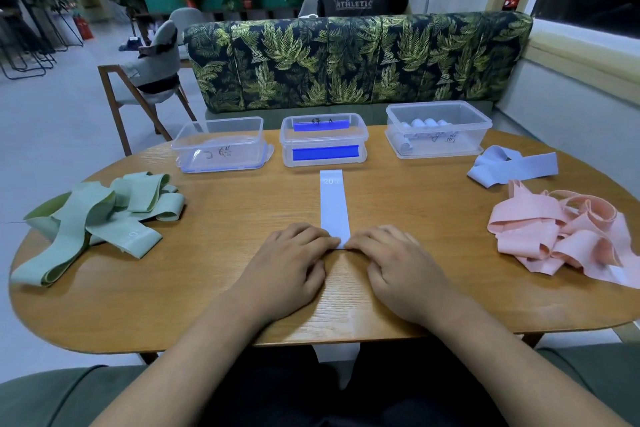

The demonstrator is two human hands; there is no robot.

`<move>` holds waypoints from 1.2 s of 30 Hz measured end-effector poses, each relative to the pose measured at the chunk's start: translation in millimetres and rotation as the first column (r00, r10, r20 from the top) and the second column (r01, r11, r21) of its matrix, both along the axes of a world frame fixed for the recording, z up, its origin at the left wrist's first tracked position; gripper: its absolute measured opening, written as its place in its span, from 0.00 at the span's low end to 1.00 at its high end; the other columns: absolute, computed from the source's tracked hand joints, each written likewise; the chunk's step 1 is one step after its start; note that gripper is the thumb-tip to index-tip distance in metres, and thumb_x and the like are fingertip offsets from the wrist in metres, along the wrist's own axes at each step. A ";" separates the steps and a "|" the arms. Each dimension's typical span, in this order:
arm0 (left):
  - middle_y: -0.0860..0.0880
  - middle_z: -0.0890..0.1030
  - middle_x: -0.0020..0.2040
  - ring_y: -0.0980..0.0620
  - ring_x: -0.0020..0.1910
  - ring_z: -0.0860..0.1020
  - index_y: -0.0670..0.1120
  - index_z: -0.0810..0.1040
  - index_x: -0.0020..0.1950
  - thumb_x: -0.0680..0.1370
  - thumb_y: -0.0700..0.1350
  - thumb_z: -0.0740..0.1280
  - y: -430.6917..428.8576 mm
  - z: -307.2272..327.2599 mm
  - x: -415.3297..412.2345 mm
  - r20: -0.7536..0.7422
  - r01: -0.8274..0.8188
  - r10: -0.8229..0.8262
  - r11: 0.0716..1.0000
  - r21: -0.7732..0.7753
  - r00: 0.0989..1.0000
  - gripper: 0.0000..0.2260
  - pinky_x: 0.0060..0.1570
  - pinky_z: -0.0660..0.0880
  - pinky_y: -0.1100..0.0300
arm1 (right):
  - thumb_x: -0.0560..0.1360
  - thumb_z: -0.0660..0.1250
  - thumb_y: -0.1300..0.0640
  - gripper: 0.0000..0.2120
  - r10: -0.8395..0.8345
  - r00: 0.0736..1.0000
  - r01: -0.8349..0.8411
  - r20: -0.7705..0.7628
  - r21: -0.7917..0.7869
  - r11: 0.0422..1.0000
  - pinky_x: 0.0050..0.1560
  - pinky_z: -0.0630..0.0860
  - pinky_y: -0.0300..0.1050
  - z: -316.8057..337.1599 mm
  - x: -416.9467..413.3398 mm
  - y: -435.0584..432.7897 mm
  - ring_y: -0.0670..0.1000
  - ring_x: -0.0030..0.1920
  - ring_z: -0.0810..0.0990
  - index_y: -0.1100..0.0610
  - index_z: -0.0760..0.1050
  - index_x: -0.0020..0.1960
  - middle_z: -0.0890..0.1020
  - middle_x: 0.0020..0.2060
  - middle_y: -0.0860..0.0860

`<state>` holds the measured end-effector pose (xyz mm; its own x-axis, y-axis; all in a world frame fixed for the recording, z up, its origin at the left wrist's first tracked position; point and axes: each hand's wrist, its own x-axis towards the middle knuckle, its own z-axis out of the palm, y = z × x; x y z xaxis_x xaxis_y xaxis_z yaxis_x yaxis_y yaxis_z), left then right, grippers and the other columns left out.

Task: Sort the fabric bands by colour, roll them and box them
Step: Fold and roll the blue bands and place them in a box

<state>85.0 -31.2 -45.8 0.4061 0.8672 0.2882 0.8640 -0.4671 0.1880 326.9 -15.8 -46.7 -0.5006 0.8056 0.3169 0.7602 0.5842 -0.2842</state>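
A pale blue fabric band point(333, 204) lies flat and straight on the middle of the table, running away from me. My left hand point(294, 267) and my right hand point(398, 270) pinch its near end from both sides with curled fingers. A second pale blue band point(512, 166) lies loose at the right. Green bands point(97, 218) are heaped at the left, pink bands point(568, 229) at the right. Three clear boxes stand at the far edge: the left box point(221, 147) holds no bands, the middle box point(323, 142) is lidded, and the right box point(438, 130) holds several rolled pale bands.
The oval wooden table point(242, 305) ends just in front of me. A leaf-patterned sofa back point(346, 59) rises behind the boxes, and a person sits beyond it facing away. A wooden chair point(145, 80) stands at the far left.
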 end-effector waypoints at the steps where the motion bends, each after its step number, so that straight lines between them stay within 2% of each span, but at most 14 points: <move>1: 0.61 0.76 0.67 0.55 0.72 0.69 0.58 0.75 0.73 0.80 0.51 0.58 1.8 0.7 0.1 -0.009 -0.004 0.004 1.000 0.000 1.000 0.21 0.67 0.72 0.49 | 0.75 0.54 0.57 0.24 -0.008 1.000 0.008 0.003 -0.009 1.000 0.63 0.71 0.47 0.1 -0.3 0.8 0.45 0.63 0.73 0.42 0.76 0.66 0.77 0.62 0.35; 6: 0.59 0.75 0.68 0.52 0.74 0.67 0.55 0.76 0.74 0.79 0.50 0.56 10.8 0.5 0.5 -0.052 -0.013 0.014 1.000 0.007 0.999 0.23 0.69 0.71 0.49 | 0.75 0.52 0.54 0.26 -0.030 0.999 0.032 0.041 -0.047 0.998 0.65 0.69 0.47 5.3 0.1 9.6 0.44 0.64 0.71 0.42 0.76 0.68 0.78 0.63 0.34; 11: 0.60 0.75 0.72 0.55 0.77 0.65 0.56 0.73 0.76 0.78 0.53 0.53 20.0 2.1 1.7 -0.075 -0.051 0.047 0.997 -0.050 0.996 0.27 0.71 0.69 0.49 | 0.76 0.49 0.51 0.27 -0.046 0.997 0.050 0.061 -0.066 0.997 0.66 0.69 0.48 10.2 -3.9 21.3 0.44 0.64 0.70 0.42 0.78 0.68 0.79 0.63 0.35; 15: 0.59 0.75 0.71 0.56 0.74 0.68 0.57 0.73 0.77 0.77 0.53 0.52 23.2 0.3 2.5 -0.045 -0.078 0.074 0.994 -0.083 0.996 0.29 0.71 0.69 0.49 | 0.78 0.46 0.46 0.28 -0.065 0.996 0.068 0.055 -0.050 0.996 0.63 0.70 0.49 7.5 -7.8 24.3 0.45 0.64 0.71 0.42 0.79 0.68 0.79 0.60 0.35; 17: 0.58 0.76 0.71 0.56 0.72 0.69 0.56 0.71 0.79 0.77 0.52 0.53 20.8 -1.6 4.2 -0.014 -0.083 0.082 0.993 -0.080 0.996 0.29 0.72 0.68 0.50 | 0.79 0.47 0.46 0.27 -0.076 0.996 0.078 0.050 -0.047 0.996 0.63 0.71 0.49 6.1 -8.8 25.3 0.45 0.64 0.71 0.42 0.79 0.67 0.79 0.60 0.35; 19: 0.57 0.77 0.70 0.56 0.71 0.70 0.55 0.69 0.79 0.78 0.48 0.58 17.8 -1.5 4.4 0.072 -0.091 0.098 0.991 -0.094 0.993 0.27 0.72 0.67 0.53 | 0.80 0.50 0.47 0.24 -0.077 0.995 0.081 0.063 -0.049 0.996 0.64 0.71 0.49 4.4 -8.6 27.7 0.45 0.64 0.71 0.42 0.79 0.68 0.79 0.61 0.36; 21: 0.58 0.78 0.68 0.58 0.71 0.70 0.54 0.72 0.75 0.78 0.44 0.62 17.1 -0.3 3.4 0.119 -0.093 0.105 0.990 -0.102 0.987 0.24 0.72 0.68 0.53 | 0.82 0.54 0.50 0.21 -0.075 0.995 0.079 0.068 -0.052 0.996 0.64 0.71 0.49 2.2 -7.6 31.3 0.45 0.65 0.70 0.42 0.78 0.70 0.79 0.62 0.36; 23: 0.58 0.78 0.68 0.58 0.73 0.69 0.54 0.74 0.72 0.78 0.44 0.62 17.9 -1.1 2.1 0.102 -0.091 0.101 0.992 -0.092 0.990 0.21 0.71 0.68 0.51 | 0.83 0.58 0.52 0.19 -0.077 0.995 0.081 0.057 -0.061 0.995 0.64 0.71 0.49 0.7 -6.9 34.5 0.45 0.66 0.70 0.42 0.78 0.70 0.79 0.62 0.36; 28: 0.58 0.77 0.72 0.54 0.79 0.65 0.53 0.76 0.72 0.77 0.49 0.57 22.1 -6.9 1.9 0.039 -0.110 0.111 0.993 -0.032 0.993 0.23 0.74 0.68 0.51 | 0.84 0.58 0.53 0.19 -0.080 0.997 0.082 0.023 -0.070 0.994 0.67 0.71 0.50 -3.5 -7.3 35.6 0.45 0.66 0.69 0.42 0.77 0.72 0.77 0.63 0.36; 33: 0.60 0.75 0.74 0.54 0.78 0.65 0.56 0.75 0.74 0.77 0.51 0.53 29.4 1.2 2.5 -0.042 -0.132 0.130 0.990 -0.040 0.991 0.26 0.70 0.68 0.51 | 0.83 0.58 0.54 0.22 -0.091 0.996 0.091 0.021 -0.024 0.996 0.70 0.71 0.52 -4.6 -9.2 33.0 0.48 0.72 0.68 0.45 0.71 0.77 0.73 0.71 0.42; 36: 0.59 0.75 0.73 0.54 0.78 0.65 0.56 0.75 0.75 0.77 0.53 0.50 35.7 5.1 1.7 -0.085 -0.132 0.128 0.990 -0.047 0.988 0.29 0.69 0.69 0.50 | 0.81 0.57 0.55 0.20 -0.029 1.000 0.029 0.011 0.019 0.999 0.67 0.73 0.51 -3.0 -10.2 30.1 0.47 0.69 0.71 0.45 0.73 0.71 0.74 0.68 0.39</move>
<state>86.7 4.5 -40.7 0.3092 0.9272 0.2115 0.9301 -0.3412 0.1360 316.7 14.3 -49.7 -0.4805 0.8138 0.3269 0.7801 0.5669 -0.2647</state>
